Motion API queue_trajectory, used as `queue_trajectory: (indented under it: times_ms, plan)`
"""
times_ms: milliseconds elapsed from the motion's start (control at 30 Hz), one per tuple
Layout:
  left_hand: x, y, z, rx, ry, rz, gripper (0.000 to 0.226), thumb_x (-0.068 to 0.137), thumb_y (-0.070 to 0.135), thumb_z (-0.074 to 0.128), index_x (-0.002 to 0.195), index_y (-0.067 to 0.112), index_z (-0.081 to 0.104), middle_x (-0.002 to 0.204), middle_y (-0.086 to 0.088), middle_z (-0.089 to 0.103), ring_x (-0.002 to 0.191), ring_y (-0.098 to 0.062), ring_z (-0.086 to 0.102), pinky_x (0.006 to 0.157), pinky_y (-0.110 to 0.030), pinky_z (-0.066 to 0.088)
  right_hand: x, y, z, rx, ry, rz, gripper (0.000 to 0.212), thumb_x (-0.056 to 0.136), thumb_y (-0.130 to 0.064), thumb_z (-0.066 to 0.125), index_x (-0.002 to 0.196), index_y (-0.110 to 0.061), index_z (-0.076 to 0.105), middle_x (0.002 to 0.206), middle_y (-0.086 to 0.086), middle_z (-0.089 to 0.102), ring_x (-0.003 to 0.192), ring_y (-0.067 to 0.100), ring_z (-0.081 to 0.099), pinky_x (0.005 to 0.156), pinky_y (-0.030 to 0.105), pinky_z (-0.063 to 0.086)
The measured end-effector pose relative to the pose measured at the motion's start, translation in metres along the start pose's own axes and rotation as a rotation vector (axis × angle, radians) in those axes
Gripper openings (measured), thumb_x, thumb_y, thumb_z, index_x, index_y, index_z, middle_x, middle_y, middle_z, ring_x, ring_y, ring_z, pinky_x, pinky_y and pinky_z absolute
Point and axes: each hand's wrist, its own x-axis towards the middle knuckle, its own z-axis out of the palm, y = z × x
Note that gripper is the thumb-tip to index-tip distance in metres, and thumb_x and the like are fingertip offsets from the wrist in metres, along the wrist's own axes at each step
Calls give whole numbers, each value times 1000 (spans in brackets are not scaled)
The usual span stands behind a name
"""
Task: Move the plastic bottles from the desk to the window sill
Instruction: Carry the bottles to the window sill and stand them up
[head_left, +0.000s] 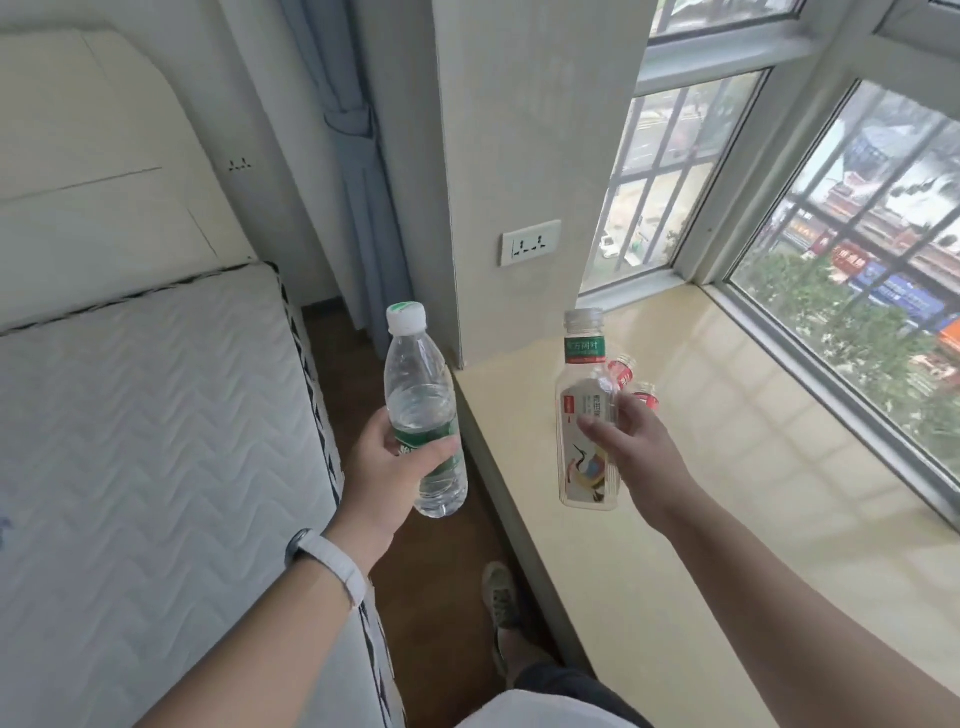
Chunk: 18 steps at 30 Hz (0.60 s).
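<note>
Head view: the left hand (400, 467) grips a clear, green-labelled water bottle (418, 374) above the floor, just beside the window sill (737, 467). The right hand (641, 452) has its fingers (597, 428) curled round a tall, see-through tea bottle (584, 379) over the sill. Two small red-labelled bottles (623, 368) show behind it; I cannot tell whether they are held or standing. Setting down looks not yet done.

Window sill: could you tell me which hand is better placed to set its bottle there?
Probably right: the right hand holds its square clear bottle over the beige sill; the left hand holds a round green-labelled bottle above the floor.
</note>
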Motion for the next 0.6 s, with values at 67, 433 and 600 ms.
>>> queue_trajectory:
  times_ms: [67, 433, 600]
  plan:
    - [26, 8, 15, 20, -7, -20, 39, 76, 12, 85, 107, 29, 68, 98, 9, 75, 89, -7, 71, 77, -27, 53, 31, -3, -6, 19, 8, 10, 37, 78, -34, 72, 110, -17, 62, 106, 6, 73, 97, 23, 72, 89, 52, 56]
    - [159, 38, 142, 81, -100, -39, 41, 78, 7, 83, 113, 23, 68, 102, 6, 76, 95, -10, 72, 75, -20, 55, 172, 10, -68, 85, 29, 102, 69, 67, -54, 79, 121, -20, 56, 112, 4, 72, 100, 24, 72, 88, 55, 57]
    - [199, 24, 176, 167, -199, -103, 43, 77, 10, 85, 113, 26, 67, 105, 6, 75, 98, -8, 71, 80, -22, 54, 209, 26, -86, 78, 71, 160, 60, 67, -51, 79, 115, -24, 56, 108, 3, 73, 95, 21, 73, 87, 54, 57]
